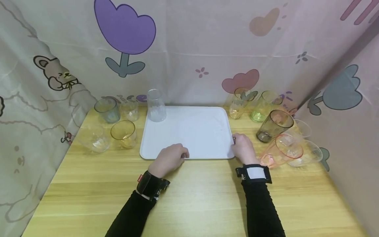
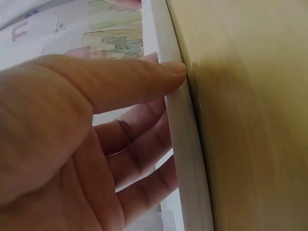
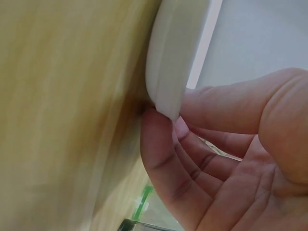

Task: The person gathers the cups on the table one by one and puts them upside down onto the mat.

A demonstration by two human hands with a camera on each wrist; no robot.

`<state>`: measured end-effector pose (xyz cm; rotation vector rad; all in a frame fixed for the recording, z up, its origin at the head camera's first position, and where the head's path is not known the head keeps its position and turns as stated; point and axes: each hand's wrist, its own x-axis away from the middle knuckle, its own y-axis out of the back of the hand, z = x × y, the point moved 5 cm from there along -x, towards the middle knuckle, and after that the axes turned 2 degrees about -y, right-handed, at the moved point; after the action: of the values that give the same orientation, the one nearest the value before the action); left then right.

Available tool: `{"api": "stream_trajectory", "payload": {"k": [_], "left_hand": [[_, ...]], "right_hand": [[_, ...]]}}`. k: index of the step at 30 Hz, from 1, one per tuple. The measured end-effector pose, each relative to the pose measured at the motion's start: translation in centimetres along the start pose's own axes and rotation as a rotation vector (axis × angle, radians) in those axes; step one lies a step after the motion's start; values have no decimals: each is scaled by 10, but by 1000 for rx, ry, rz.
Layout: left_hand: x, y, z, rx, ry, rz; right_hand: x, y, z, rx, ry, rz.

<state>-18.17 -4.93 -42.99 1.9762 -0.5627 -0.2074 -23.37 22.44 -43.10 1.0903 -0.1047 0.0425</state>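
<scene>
On table: we find the tray (image 1: 201, 131) flat, central.
Left hand (image 1: 168, 159): fingers curled on near rim.
Right hand (image 1: 243, 148): fingers clamped on right corner.
Progress: we judge one glass (image 1: 156, 105) loaded; others stand outside.

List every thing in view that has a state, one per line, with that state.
white tray: flat on the table, gripped at its near edge and right corner.
clear cup: upside down on the tray's far left corner.
left hand: holds the tray's near edge.
right hand: holds the tray's right corner.
dark grey glass: upright, empty.
pink glass: upright, empty.
</scene>
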Motion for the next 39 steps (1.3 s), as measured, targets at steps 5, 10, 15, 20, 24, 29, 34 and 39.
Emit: {"api": "stream_trajectory", "payload": {"k": [5, 10, 15, 20, 24, 29, 34, 39], "left_hand": [[1, 0, 0, -2, -7, -7], [1, 1, 0, 3, -9, -4], [0, 0, 0, 10, -3, 14], [-1, -1, 1, 16, 11, 27], [-1, -1, 3, 13, 13, 31], [-2, -1, 3, 14, 8, 32], [-1, -1, 3, 19, 9, 33], [-1, -1, 3, 21, 12, 35]], "right_hand": [[1, 0, 1, 1, -3, 2], [3, 4, 5, 6, 25, -44], [13, 17, 14, -41, 50, -167], [26, 36, 28, -113, 82, -332], [40, 53, 37, -177, 138, -523], [59, 72, 37, -240, 173, -687], [79, 89, 28, -296, 177, -812], [94, 94, 9, -282, 133, -888]]}}
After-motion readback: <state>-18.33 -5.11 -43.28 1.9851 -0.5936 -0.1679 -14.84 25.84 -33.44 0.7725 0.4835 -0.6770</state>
